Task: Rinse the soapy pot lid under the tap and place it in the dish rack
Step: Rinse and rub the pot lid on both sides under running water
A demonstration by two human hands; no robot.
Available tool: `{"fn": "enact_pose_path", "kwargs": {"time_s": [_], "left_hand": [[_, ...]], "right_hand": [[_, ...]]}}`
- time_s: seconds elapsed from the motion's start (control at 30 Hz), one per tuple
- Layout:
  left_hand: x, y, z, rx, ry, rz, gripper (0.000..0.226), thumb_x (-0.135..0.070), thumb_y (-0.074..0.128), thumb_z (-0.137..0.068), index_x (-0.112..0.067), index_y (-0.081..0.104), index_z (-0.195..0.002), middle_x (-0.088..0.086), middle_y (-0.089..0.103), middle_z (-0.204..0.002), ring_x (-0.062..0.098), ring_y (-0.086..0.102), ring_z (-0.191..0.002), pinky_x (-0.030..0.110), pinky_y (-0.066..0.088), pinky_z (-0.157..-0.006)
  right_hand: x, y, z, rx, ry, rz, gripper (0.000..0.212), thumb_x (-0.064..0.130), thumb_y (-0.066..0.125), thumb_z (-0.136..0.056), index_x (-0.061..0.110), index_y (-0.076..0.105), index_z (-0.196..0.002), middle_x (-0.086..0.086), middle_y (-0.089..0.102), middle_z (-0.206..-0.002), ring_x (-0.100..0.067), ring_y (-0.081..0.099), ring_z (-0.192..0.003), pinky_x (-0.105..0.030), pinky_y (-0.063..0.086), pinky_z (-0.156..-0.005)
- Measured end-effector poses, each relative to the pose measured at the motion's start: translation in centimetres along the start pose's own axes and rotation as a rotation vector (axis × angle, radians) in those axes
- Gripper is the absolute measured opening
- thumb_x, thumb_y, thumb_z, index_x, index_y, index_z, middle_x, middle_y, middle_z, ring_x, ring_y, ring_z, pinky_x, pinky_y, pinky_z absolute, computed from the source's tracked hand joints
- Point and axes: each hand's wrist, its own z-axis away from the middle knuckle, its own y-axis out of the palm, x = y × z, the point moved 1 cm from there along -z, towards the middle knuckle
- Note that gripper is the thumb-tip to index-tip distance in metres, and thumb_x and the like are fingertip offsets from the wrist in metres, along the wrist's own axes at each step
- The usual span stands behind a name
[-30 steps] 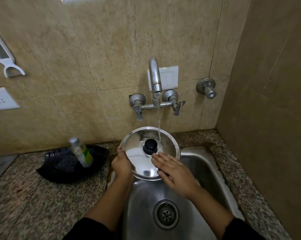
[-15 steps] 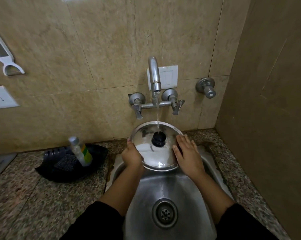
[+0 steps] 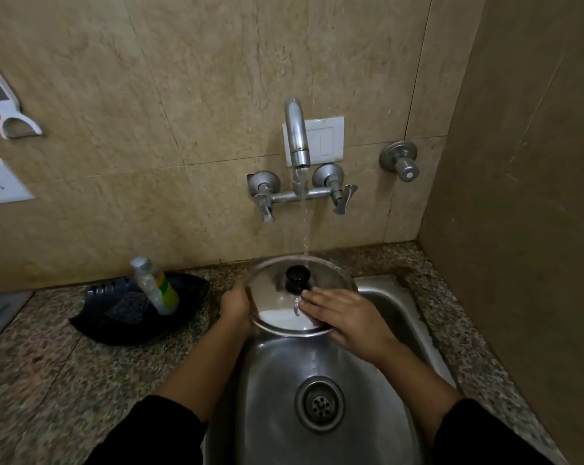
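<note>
A round steel pot lid [image 3: 270,297] with a black knob [image 3: 297,278] is held over the steel sink [image 3: 378,297], tilted toward me. Water from the wall tap [image 3: 296,139] falls in a thin stream just right of the knob. My left hand [image 3: 237,305] grips the lid's left rim. My right hand [image 3: 344,320] lies flat on the lid's top face, fingers spread, just below the knob. White suds or a bright reflection show on the lid's lower part. No dish rack is in view.
A black tray [image 3: 133,327] with a scrub pad and a dish soap bottle [image 3: 156,290] sits on the granite counter [image 3: 49,380] left of the sink. The drain [image 3: 320,404] lies below the lid. A tiled wall closes the right side.
My right hand left the lid's right rim and slid onto its top face below the knob. The left hand kept its grip on the left rim.
</note>
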Motion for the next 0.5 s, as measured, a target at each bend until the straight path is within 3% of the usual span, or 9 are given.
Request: {"fn": "enact_pose_path", "kwargs": {"time_s": [0.1, 0.17, 0.23, 0.3, 0.37, 0.5], "left_hand": [[0.1, -1.4, 0.6, 0.180, -0.141, -0.057, 0.061, -0.057, 0.028, -0.097, -0.005, 0.059, -0.088, 0.011, 0.059, -0.076, 0.023, 0.055, -0.065, 0.027, 0.049, -0.052], [0.4, -2.5, 0.5, 0.155, -0.078, -0.196, 0.068, -0.065, 0.022, -0.094, -0.008, 0.055, -0.077, 0.008, 0.051, -0.070, 0.022, 0.051, -0.063, 0.028, 0.045, -0.057], [1.1, -3.5, -0.1, 0.071, 0.018, -0.200, 0.059, -0.059, 0.025, -0.096, -0.012, 0.054, -0.076, 0.007, 0.054, -0.078, 0.028, 0.058, -0.078, 0.034, 0.047, -0.073], [1.9, -4.3, -0.8, 0.068, 0.047, -0.135, 0.052, -0.056, 0.027, -0.098, -0.016, 0.057, -0.082, 0.006, 0.061, -0.096, 0.028, 0.058, -0.096, 0.037, 0.042, -0.089], [2.7, -4.6, -1.2, 0.181, -0.003, -0.052, 0.057, -0.059, 0.026, -0.097, -0.015, 0.063, -0.098, 0.011, 0.065, -0.108, 0.026, 0.059, -0.098, 0.038, 0.045, -0.090], [3.3, -4.4, -1.4, 0.467, -0.079, 0.091, 0.068, -0.063, 0.028, -0.094, -0.014, 0.060, -0.129, 0.016, 0.065, -0.125, 0.033, 0.057, -0.118, 0.047, 0.043, -0.102]], "right_hand": [[1.0, -1.3, -0.9, -0.235, 0.139, -0.150, 0.036, 0.016, 0.057, -0.083, 0.022, 0.066, -0.117, 0.001, 0.072, -0.114, -0.014, 0.066, -0.104, -0.030, 0.052, -0.088], [0.9, -2.1, -1.8, -0.300, 0.413, -0.378, 0.022, 0.021, 0.060, -0.089, 0.022, 0.068, -0.109, -0.002, 0.074, -0.095, -0.017, 0.069, -0.086, -0.031, 0.055, -0.073], [0.4, -2.5, -2.6, -0.315, 0.630, -0.689, 0.014, 0.018, 0.064, -0.088, 0.024, 0.068, -0.100, 0.001, 0.073, -0.088, -0.011, 0.068, -0.080, -0.031, 0.054, -0.070], [-0.1, -2.6, -3.2, -0.375, 0.743, -0.890, 0.019, 0.007, 0.067, -0.084, 0.026, 0.068, -0.085, 0.003, 0.070, -0.079, -0.005, 0.065, -0.073, -0.030, 0.052, -0.070], [-0.3, -2.5, -3.6, -0.402, 0.891, -1.045, 0.021, 0.001, 0.067, -0.081, 0.022, 0.070, -0.079, -0.002, 0.071, -0.079, -0.014, 0.066, -0.074, -0.032, 0.052, -0.073], [-0.8, -1.5, -3.4, -0.358, 1.190, -1.371, 0.017, 0.000, 0.066, -0.078, 0.006, 0.069, -0.093, -0.018, 0.072, -0.089, -0.032, 0.068, -0.077, -0.038, 0.055, -0.072]]}}
